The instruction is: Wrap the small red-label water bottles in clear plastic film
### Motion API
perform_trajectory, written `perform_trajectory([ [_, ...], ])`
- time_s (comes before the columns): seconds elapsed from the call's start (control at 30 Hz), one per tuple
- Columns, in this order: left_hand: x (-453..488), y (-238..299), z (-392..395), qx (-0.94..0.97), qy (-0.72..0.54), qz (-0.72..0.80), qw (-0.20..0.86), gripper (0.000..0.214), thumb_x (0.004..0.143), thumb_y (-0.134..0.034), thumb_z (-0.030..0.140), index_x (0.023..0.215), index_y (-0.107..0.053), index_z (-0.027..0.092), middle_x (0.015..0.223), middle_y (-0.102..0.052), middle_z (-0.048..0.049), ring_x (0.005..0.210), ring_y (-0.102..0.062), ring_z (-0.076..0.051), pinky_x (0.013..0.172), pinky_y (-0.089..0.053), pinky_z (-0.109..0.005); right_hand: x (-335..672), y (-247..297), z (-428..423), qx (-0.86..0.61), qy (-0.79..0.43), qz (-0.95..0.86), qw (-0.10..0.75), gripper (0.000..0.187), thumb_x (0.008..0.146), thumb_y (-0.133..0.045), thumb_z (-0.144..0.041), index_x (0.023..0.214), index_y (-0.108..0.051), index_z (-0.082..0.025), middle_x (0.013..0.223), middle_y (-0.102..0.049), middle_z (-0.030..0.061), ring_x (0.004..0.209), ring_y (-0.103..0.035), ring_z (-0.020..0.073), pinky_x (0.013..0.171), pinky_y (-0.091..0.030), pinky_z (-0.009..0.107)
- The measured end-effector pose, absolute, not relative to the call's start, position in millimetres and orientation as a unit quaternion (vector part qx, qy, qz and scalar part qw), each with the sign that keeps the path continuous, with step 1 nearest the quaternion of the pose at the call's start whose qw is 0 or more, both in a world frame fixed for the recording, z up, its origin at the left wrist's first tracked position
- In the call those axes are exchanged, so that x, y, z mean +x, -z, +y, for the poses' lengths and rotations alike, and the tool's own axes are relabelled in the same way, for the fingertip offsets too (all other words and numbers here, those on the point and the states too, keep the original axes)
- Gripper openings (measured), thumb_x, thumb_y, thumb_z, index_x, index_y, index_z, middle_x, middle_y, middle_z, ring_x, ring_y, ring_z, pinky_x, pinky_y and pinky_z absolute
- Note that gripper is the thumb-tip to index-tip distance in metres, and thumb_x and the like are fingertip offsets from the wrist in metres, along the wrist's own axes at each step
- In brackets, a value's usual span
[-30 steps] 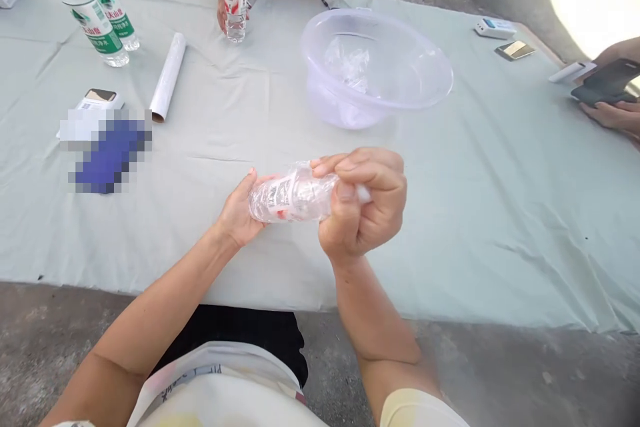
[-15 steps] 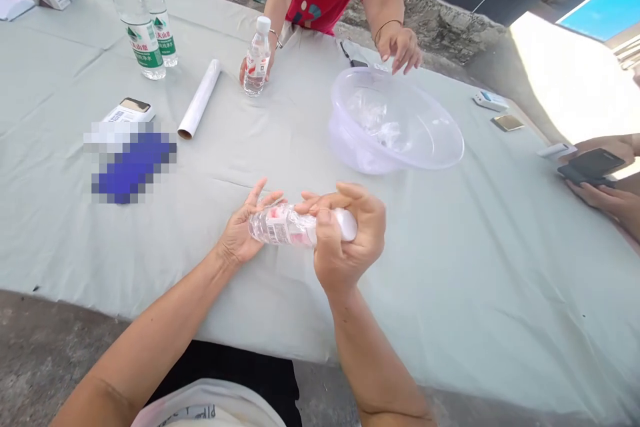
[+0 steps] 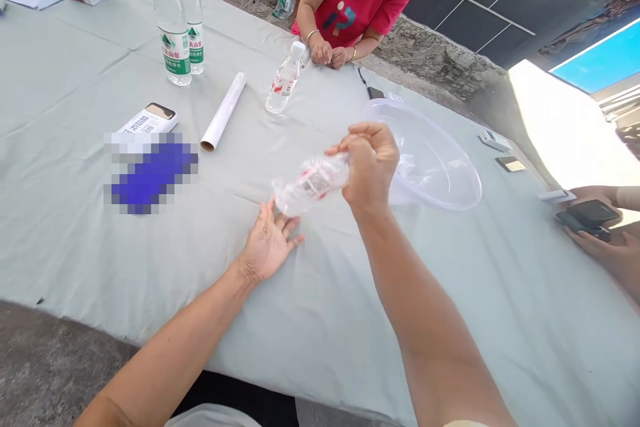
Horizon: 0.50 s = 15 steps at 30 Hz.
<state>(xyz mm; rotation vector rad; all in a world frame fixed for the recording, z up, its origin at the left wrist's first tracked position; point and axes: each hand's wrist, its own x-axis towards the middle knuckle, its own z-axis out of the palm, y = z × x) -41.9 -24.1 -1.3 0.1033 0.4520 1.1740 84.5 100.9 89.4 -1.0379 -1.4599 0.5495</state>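
My right hand (image 3: 371,163) is closed around the cap end of a small clear water bottle (image 3: 323,180), lifted at a slant above the table. The bottle has a red and white label and is blurred by motion. Crinkled clear plastic film (image 3: 286,197) seems to cover its lower end. Palm up and fingers spread, my left hand (image 3: 273,240) sits just below that end; whether its fingertips touch the film I cannot tell. Partly behind my right hand is a translucent purple basin (image 3: 440,197) with crumpled clear plastic in it.
Across the grey-covered table (image 3: 475,320) stand another small bottle (image 3: 283,83), a white roll (image 3: 223,113) and two green-capped bottles (image 3: 175,47). A boxed phone (image 3: 150,120) lies beside a pixelated blue patch. A person in a pink shirt (image 3: 355,0) leans opposite; another person's hands (image 3: 600,220) hold a dark device at right.
My right hand has raised the bottle up and away from my left hand, which has opened. The person opposite has let go of the other bottle and brought both hands together.
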Motion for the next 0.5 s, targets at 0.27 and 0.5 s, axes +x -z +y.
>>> perform_trajectory([
  [0.27, -44, 2, -27, 0.056, -0.525, 0.252, 0.811, 0.074, 0.094, -0.057, 0.046, 0.157, -0.018, 0.039, 0.154, -0.043, -0.0119, 0.117, -0.063, -0.024, 0.083, -0.058, -0.038, 112, -64, 290, -0.511, -0.019, -0.667, 0.542, 0.034, 0.1, -0.037, -0.047, 0.122, -0.052, -0.026, 0.117, -0.056, 0.0071, 0.095, -0.07, 0.0211, 0.091, -0.051, 0.045],
  [0.5, -40, 7, -26, 0.053, -0.523, 0.253, 0.812, 0.072, 0.091, -0.066, 0.039, 0.153, -0.03, 0.034, 0.144, -0.051, -0.0122, 0.11, -0.065, -0.022, 0.082, -0.057, -0.036, 104, -91, 306, -0.566, -0.054, -0.73, 0.38, 0.037, 0.096, -0.052, -0.049, 0.111, -0.059, -0.016, 0.11, -0.067, 0.0118, 0.108, -0.064, 0.0247, 0.094, -0.05, 0.045],
])
